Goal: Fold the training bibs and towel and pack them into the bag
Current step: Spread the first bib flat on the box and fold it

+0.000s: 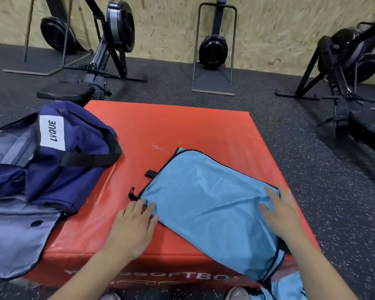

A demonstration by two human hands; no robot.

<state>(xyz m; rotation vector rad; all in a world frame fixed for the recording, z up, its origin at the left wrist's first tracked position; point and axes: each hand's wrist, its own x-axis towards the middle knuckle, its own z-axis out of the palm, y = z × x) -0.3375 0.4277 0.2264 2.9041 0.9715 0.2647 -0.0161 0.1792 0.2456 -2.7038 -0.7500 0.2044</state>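
Head view: a red soft box [182,135] stands on the dark speckled gym floor [325,191] and fills the middle of the picture. On it, toward four o'clock from its centre, lies the light blue towel [208,204], folded flat, with dark piping along its edges. Its near end droops over the box's front edge at five o'clock. Two small black loops stick out from its left side.

The left hand [132,226] lies flat at the towel's left corner, about seven o'clock from the towel's middle. Its fingers are straight and slightly spread, and the fingertips touch the cloth. The right hand [279,213] rests at three o'clock on the towel, fingers straight and spread wide, pressing on its right edge. Neither hand grips anything.

The navy bag [52,161] sits at nine o'clock, lying open partly on the box's left edge, with its grey lining showing. Rowing machines [108,50] stand against the chipboard wall at twelve o'clock.
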